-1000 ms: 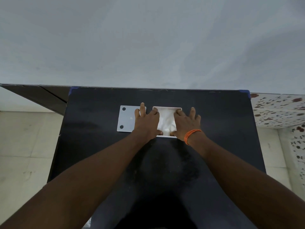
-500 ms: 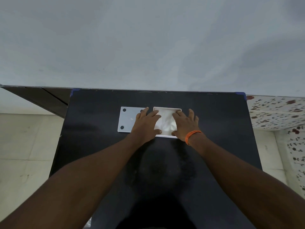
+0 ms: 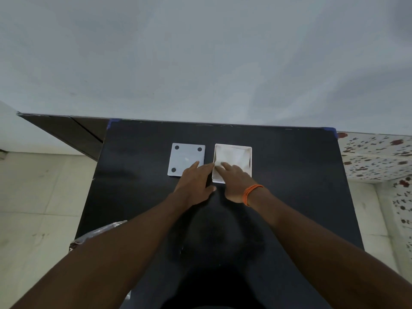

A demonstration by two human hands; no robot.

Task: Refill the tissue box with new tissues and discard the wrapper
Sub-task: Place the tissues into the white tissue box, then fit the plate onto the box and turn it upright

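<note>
on the black table, near its far edge, i see the open white tissue box holding white tissues. its lid lies flat just left, underside up. my right hand rests fingers extended on the tissues. my left hand, fingers spread, overlaps the lid's near corner.

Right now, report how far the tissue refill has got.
Done: tissues sit in the open box. In hand: the right hand presses them at the near left corner; the left hand lies beside. Left: refit the lid and bin the wrapper.
</note>
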